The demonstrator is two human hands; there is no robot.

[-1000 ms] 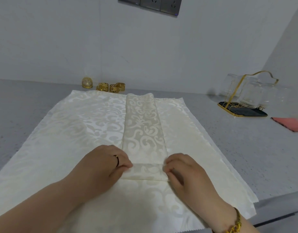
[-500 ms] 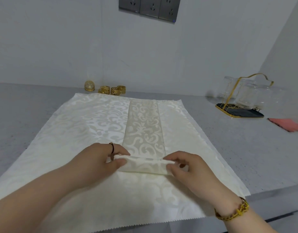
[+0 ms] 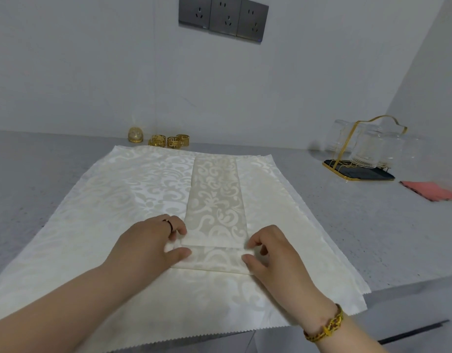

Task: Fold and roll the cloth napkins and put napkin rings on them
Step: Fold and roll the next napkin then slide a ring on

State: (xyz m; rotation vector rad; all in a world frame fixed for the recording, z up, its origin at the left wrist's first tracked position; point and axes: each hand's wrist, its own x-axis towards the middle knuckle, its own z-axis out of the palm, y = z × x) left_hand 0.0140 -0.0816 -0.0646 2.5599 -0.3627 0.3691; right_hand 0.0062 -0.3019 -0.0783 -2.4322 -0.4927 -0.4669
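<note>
Two hands nearest, both pinching the turned-over near end of the folded napkin – left hand at its left edge, thumb flat on the fold, fingers curled onto the strip beyond; right hand at its right edge, thumb on the fold, fingers bent above it. On the right wrist a gold bracelet, on a left finger a dark ring. Napkin lying as a long narrow strip, running away down the middle of a larger white patterned cloth spread flat on the grey counter. Further back, by the wall, a cluster of gold napkin rings beside a small gold dome. Far right – glasses in a gold-handled rack, a pink cloth just beside. Up on the wall, grey sockets
</note>
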